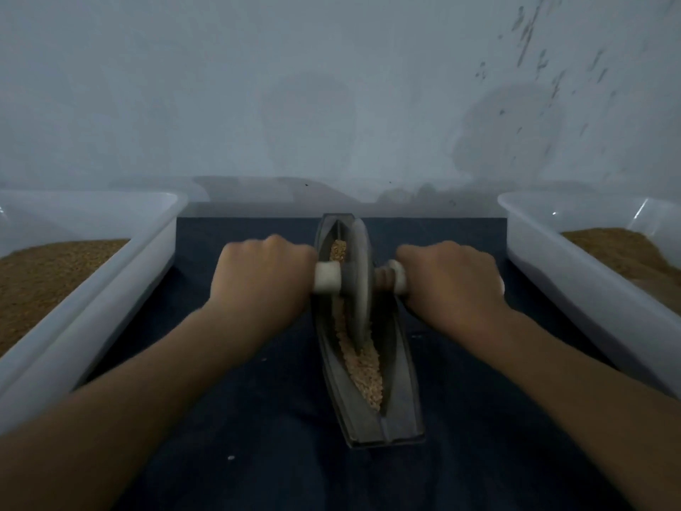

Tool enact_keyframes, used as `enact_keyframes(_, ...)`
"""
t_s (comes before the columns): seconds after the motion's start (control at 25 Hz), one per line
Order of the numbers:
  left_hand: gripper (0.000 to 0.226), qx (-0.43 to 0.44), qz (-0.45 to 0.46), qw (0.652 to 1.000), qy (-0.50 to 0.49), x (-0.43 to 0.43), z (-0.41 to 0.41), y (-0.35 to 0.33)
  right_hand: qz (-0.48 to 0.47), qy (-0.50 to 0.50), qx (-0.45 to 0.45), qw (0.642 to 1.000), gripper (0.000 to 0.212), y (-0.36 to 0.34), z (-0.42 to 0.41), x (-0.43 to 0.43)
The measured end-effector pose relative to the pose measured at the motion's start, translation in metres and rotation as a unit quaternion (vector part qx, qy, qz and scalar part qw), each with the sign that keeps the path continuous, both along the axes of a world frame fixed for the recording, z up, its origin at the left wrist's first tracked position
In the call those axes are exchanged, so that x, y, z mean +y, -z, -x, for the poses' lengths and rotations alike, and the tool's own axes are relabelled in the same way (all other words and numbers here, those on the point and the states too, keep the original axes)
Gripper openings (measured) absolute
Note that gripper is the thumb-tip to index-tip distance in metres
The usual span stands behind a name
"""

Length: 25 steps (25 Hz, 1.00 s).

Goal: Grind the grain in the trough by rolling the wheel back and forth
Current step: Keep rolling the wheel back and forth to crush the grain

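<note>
Fingers (280, 248) of the left hand (261, 278) and right hand (453, 282) curl tight round the white handles (326, 278). The wheel (359, 274) stands toward 12 o'clock in the trough (401, 400). The grain (363, 370) toward 6 o'clock looks coarse, so I judge much grinding remains.

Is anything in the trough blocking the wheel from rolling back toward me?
Nothing visible does. Between the wheel and the near end of the trough lies only the grain it has to crush. The left hand and right hand grip the handles either side.
</note>
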<state>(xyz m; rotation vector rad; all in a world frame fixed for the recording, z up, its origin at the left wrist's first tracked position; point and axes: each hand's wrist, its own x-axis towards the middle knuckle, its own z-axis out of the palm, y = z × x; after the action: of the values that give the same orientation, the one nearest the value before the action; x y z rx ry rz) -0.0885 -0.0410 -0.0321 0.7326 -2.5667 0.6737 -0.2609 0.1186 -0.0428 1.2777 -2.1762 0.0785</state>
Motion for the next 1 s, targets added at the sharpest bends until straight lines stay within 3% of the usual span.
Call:
enact_keyframes(0.04, 0.010, -0.003, -0.014, 1.000, -0.007, -0.010, 0.014, -0.005, 0.005, 0.005, -0.029, 1.000, 0.021, -0.003, 0.006, -0.016)
enact_keyframes(0.16, 0.013, -0.021, -0.079, 0.996, -0.038, -0.021, 0.032, -0.020, -0.003, 0.020, -0.051, 0.998, 0.004, -0.017, 0.015, -0.045)
enact_keyframes(0.28, 0.009, 0.009, -0.055, 0.998, -0.011, -0.003, 0.005, -0.008, -0.020, -0.011, -0.030, 0.999, 0.027, -0.012, 0.003, -0.016)
enact_keyframes(0.4, 0.050, 0.035, 0.012, 0.998, 0.058, 0.022, -0.034, 0.000, 0.008, -0.044, 0.042, 0.998, 0.044, -0.003, -0.017, 0.029)
enact_keyframes(0.48, 0.055, 0.042, 0.032, 0.996, 0.068, 0.021, -0.034, -0.005, 0.007, -0.040, 0.048, 0.998, 0.045, -0.002, -0.018, 0.037)
enact_keyframes(0.56, 0.036, -0.009, 0.013, 1.000, 0.017, 0.015, -0.020, -0.002, -0.005, -0.012, 0.023, 1.000, 0.040, 0.001, -0.010, 0.020)
enact_keyframes(0.64, 0.010, 0.000, 0.001, 1.000, -0.005, -0.006, 0.011, -0.005, 0.016, 0.000, -0.024, 1.000, 0.027, 0.000, 0.006, -0.012)
enact_keyframes(0.76, 0.013, -0.024, -0.028, 0.999, -0.031, -0.025, 0.041, -0.025, 0.003, 0.025, -0.088, 0.996, 0.005, -0.012, 0.020, -0.046)
enact_keyframes(0.88, 0.007, -0.001, -0.050, 0.999, -0.011, -0.014, 0.021, -0.016, -0.002, 0.000, -0.041, 0.999, 0.020, -0.009, 0.011, -0.027)
enact_keyframes(0.92, 0.013, 0.022, -0.046, 0.999, 0.006, -0.006, 0.005, -0.004, 0.000, -0.019, 0.003, 1.000, 0.032, -0.005, 0.004, -0.011)
enact_keyframes(1.0, 0.046, 0.058, -0.025, 0.996, 0.061, 0.013, -0.030, 0.009, 0.019, -0.063, 0.074, 0.995, 0.052, -0.007, -0.014, 0.019)
